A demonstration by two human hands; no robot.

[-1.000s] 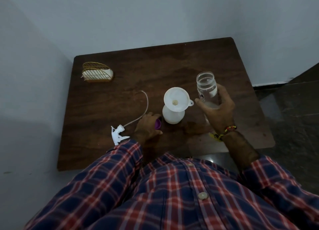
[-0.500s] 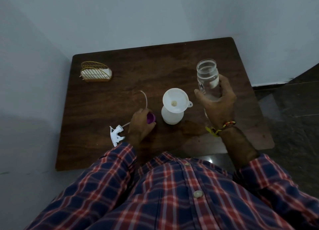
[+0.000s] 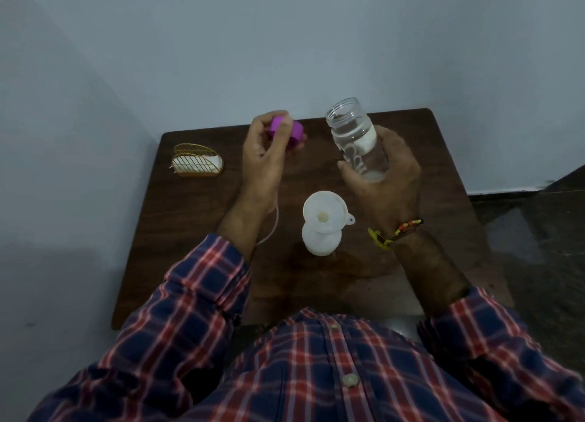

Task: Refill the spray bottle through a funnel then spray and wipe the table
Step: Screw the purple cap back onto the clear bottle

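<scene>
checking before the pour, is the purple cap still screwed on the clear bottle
No, the purple cap is in the left hand, apart from the clear bottle, whose mouth is open.

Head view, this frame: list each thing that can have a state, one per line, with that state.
Clear bottle: uncapped, tilted, held above the table in the right hand.
Purple cap: off, held in the left hand.
Spray bottle: upright, sprayer head off.
Funnel: seated in the spray bottle's neck.
Gold wire holder: upright, white contents inside.
Table: wet-looking patch beside the spray bottle.
</scene>
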